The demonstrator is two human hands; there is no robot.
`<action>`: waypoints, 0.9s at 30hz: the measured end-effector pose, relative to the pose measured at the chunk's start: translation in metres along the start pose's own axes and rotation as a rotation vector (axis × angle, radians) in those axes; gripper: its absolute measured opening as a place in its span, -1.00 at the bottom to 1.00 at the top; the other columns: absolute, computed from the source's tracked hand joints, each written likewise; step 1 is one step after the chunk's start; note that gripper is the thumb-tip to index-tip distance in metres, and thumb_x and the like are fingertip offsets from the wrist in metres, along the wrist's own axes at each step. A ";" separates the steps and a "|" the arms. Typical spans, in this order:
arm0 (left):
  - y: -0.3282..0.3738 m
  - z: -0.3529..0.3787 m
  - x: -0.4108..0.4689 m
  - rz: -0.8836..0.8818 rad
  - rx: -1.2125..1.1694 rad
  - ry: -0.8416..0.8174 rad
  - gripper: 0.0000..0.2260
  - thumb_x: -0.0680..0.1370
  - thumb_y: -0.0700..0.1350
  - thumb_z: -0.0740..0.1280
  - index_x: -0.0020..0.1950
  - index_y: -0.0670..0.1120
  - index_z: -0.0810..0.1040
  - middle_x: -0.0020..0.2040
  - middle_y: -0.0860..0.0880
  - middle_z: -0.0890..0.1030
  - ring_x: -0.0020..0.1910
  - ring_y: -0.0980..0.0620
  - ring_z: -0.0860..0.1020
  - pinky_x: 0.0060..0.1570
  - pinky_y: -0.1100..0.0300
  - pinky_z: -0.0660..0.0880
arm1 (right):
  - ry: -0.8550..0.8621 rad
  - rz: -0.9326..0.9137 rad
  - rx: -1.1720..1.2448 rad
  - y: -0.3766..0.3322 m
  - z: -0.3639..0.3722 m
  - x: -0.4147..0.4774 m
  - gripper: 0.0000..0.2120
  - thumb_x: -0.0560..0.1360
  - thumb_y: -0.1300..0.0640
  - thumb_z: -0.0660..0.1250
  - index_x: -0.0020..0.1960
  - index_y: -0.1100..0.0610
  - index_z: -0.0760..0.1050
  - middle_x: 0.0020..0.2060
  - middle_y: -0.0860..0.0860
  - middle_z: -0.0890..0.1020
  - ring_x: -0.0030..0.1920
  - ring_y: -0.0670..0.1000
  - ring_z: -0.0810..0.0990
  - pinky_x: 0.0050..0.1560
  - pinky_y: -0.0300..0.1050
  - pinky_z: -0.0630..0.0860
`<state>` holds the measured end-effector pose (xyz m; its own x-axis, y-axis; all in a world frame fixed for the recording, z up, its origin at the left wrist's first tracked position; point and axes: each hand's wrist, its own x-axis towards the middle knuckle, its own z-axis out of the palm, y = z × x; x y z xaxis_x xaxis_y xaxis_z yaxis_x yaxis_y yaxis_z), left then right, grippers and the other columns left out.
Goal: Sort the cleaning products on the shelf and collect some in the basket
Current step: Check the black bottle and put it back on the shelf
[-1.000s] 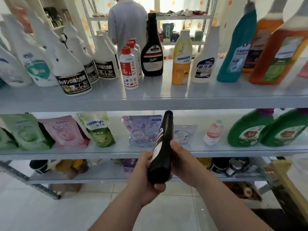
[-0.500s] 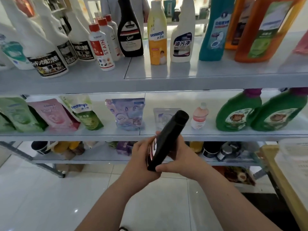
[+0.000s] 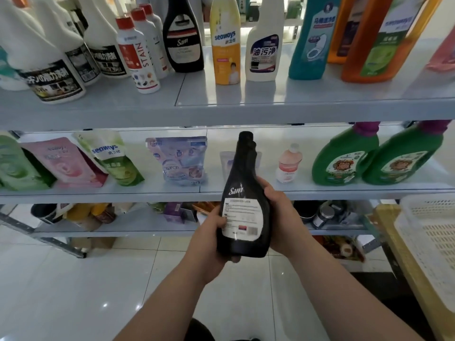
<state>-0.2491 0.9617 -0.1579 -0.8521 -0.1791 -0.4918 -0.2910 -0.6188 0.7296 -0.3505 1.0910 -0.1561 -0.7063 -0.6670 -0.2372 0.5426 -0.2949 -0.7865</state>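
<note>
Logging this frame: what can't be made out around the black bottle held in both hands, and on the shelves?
All in the head view:
- black bottle: the label's fine print is blurred; only "Sam" reads.
- pale pouch on the middle shelf: mostly hidden behind the bottle.
- white basket: cut off by the right edge.
- right hand: most of its fingers are hidden behind the bottle.
</note>
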 end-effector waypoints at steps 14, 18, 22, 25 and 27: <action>0.062 -0.086 -0.011 -0.387 -0.170 -0.428 -0.38 0.56 0.37 0.16 0.27 -0.08 0.67 0.23 -0.25 0.63 0.17 -0.40 0.62 -0.37 0.09 0.66 | 0.332 0.157 -0.296 0.046 0.096 0.057 -0.38 0.43 -0.22 0.51 0.31 0.17 0.52 0.08 0.20 0.73 0.10 0.27 0.72 0.10 0.23 0.63; 0.084 -0.135 -0.008 -0.203 0.122 -0.234 -0.37 0.52 0.46 0.17 0.26 0.02 0.67 0.20 -0.18 0.69 0.09 -0.22 0.70 -0.28 -0.01 0.66 | 0.389 0.020 -0.331 0.061 0.126 0.068 -0.48 0.45 -0.01 0.58 0.29 0.11 0.44 0.09 0.15 0.72 0.01 0.14 0.75 0.08 0.14 0.68; 0.104 -0.165 -0.008 0.113 0.537 -0.063 -0.34 0.21 0.23 0.61 0.26 0.11 0.58 0.06 0.01 0.74 0.05 -0.05 0.72 0.08 -0.16 0.65 | 0.328 -0.080 -0.634 0.074 0.158 0.068 -0.48 0.43 -0.09 0.57 0.23 -0.13 0.34 0.11 -0.03 0.67 0.07 -0.02 0.70 0.14 0.01 0.65; 0.113 -0.188 -0.007 0.341 0.748 0.034 -0.51 0.22 0.16 0.60 0.11 0.30 0.59 -0.03 0.17 0.73 -0.04 0.18 0.69 0.00 0.13 0.63 | 0.292 -0.121 -0.675 0.072 0.179 0.066 -0.54 0.39 -0.30 0.44 0.22 -0.25 0.43 0.13 -0.13 0.67 0.14 -0.09 0.66 0.20 -0.05 0.58; 0.119 -0.203 -0.009 0.440 0.797 0.027 -0.57 0.22 0.16 0.57 0.04 0.39 0.56 -0.08 0.23 0.70 -0.15 0.24 0.68 -0.22 0.33 0.57 | 0.317 -0.167 -0.733 0.061 0.188 0.066 -0.61 0.36 -0.42 0.34 0.13 -0.31 0.52 0.03 -0.26 0.68 0.16 -0.09 0.64 0.23 0.02 0.58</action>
<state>-0.1880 0.7348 -0.1628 -0.9498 -0.2981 -0.0947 -0.1649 0.2203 0.9614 -0.2784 0.9001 -0.1128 -0.9064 -0.3958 -0.1477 0.0612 0.2229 -0.9729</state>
